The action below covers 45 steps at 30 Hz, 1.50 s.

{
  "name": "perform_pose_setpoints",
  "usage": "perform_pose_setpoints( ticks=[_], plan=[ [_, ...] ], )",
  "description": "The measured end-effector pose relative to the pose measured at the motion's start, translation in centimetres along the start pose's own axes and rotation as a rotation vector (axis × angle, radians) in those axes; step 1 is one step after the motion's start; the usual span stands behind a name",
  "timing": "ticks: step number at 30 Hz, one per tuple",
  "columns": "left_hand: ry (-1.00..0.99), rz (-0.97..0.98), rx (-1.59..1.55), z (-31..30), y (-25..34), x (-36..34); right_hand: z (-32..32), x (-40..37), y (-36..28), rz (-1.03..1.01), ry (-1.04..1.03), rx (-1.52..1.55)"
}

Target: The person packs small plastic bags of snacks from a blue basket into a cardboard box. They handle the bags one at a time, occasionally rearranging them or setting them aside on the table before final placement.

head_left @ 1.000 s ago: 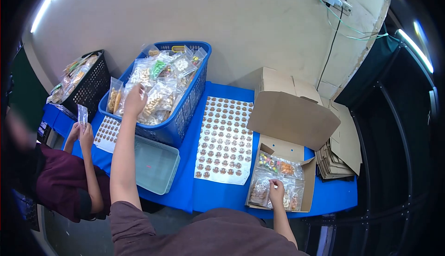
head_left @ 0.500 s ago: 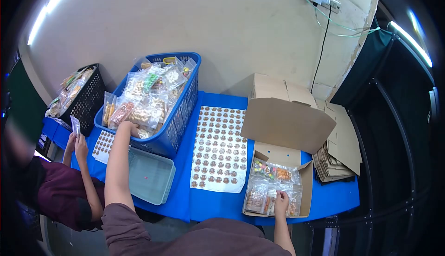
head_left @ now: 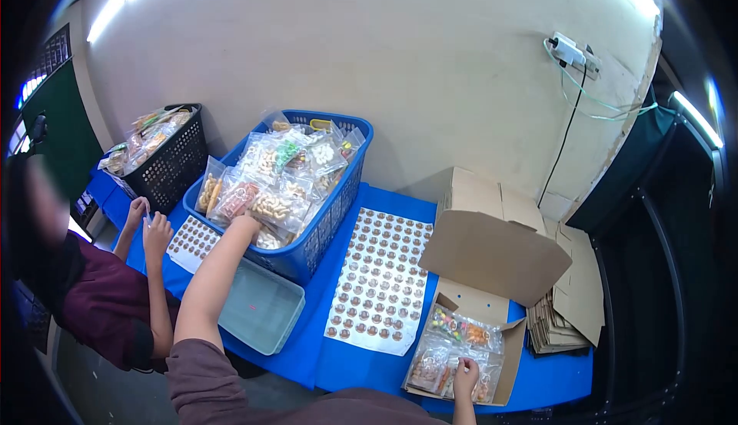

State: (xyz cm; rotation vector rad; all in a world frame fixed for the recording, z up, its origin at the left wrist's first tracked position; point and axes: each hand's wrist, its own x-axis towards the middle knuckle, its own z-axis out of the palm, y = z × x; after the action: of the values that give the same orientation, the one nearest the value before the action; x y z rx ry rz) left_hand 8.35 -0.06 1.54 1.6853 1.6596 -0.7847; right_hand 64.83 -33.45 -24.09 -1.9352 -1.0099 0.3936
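My left hand [head_left: 246, 226] reaches into the front of a blue plastic basket [head_left: 306, 252] heaped with clear bags of snacks. It touches the bags beside one with pinkish pieces [head_left: 236, 198]; its fingertips are hidden among them. Low on the right, my right hand [head_left: 466, 377] is closed in a pinch at a clear snack bag [head_left: 451, 375] inside an open cardboard box [head_left: 505, 383]. Several bags lie flat in that box, some with colourful pieces [head_left: 446, 323] and some with orange ones [head_left: 478, 334]. The box's lid [head_left: 496, 254] stands raised behind them.
A sheet of round stickers [head_left: 380, 279] lies between basket and box. Left are a translucent tray [head_left: 261, 310], a smaller sticker sheet [head_left: 192, 244], a black basket of bags [head_left: 169, 152] and a co-worker's hands [head_left: 154, 225]. Flattened cardboard [head_left: 565, 313] is stacked right.
The view has shifted, so the baskets and box appear lower and further right. Both my hands keep their places at the bags. The co-worker's small packet has turned almost edge-on.
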Motion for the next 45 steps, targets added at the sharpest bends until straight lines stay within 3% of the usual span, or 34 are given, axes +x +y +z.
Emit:
perform_pose_setpoints(
  ticks=[10,12,13,16,18,20,22,28,30,35,37,38,40,45],
  plan=[
    [0.03,0.029,0.008,1.6,-3.0,1.7,0.1,1.2,-2.3,0.016,0.034,0.043],
    [0.025,0.169,-0.162,0.8,-2.3,1.6,0.4,2.0,-0.4,-0.077,0.024,-0.073],
    [0.015,0.168,-0.166,1.2,-1.3,1.0,0.5,1.7,-1.0,0.02,0.045,0.022],
    [-0.084,0.135,-0.352,0.2,2.4,-0.6,0.8,2.1,-0.7,0.002,0.003,0.071],
    [-0.215,0.166,-0.317,0.3,3.8,0.7,0.8,1.8,-0.9,0.05,-0.038,0.12],
    [-0.22,0.111,-0.194,-0.6,5.5,2.1,0.9,3.5,-2.9,0.051,-0.048,0.178],
    [0.166,0.12,0.019,-0.4,7.5,1.6,-0.1,3.4,-5.5,-0.104,0.001,0.085],
    [0.284,0.156,-0.019,-0.7,9.0,-0.3,-1.9,2.4,-4.9,-0.054,0.102,0.142],
    [0.335,0.189,-0.033,-0.5,9.0,-0.4,-2.6,1.8,-3.1,0.078,0.091,0.108],
    [0.445,0.207,-0.067,-0.3,8.4,0.6,-2.2,2.2,-3.0,0.079,0.101,0.157],
    [0.694,0.281,0.091,-0.5,8.0,3.3,-2.3,2.2,-3.5,0.067,0.093,0.103],
    [0.688,0.288,0.095,-0.7,7.8,3.9,-2.5,2.0,-3.8,0.074,0.098,0.098],
    [0.744,0.311,-0.078,-1.4,8.1,3.5,-3.2,1.7,-4.7,-0.017,0.095,0.032],
    [0.962,0.19,-0.337,-2.4,5.3,3.1,-3.5,1.6,-3.0,0.055,0.112,0.102]
  ],
)
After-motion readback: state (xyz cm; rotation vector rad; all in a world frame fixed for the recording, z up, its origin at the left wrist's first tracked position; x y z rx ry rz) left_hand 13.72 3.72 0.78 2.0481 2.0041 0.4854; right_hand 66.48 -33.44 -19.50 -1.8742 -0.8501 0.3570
